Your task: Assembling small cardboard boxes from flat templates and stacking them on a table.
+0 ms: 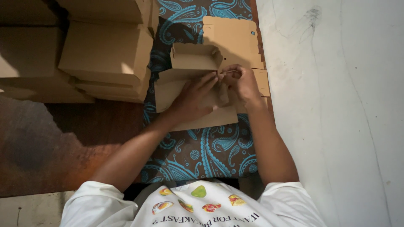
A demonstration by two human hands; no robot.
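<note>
A dark reddish-brown floor (75, 138) fills the left of the scene, and a pale grey-white wall surface (336, 113) with faint cracks runs down the right. Between them lies a dark cloth with blue paisley patterns (210, 151), stretching from near the person to the far edge.

On that cloth, in the middle of the view, sits a half-folded brown cardboard box (191, 67), one walled part standing up on its far side and flat flaps spread toward the near side. The left hand (193, 98) lies flat on the near flap, fingers spread and pressing down, so its grip is apart and simply resting on the cardboard. The right hand (240, 82) is just right of it, its thumb and fingertips pinched together on a small tab at the right edge of the box. The two hands touch or nearly touch at the fingertips.

Under and beyond the box lies a stack of flat cardboard blanks (233, 38), against the wall. To the far left stand piles of finished brown boxes (105, 54), stacked close together on the floor.

At the near edge shows the person's white printed shirt (198, 206)
</note>
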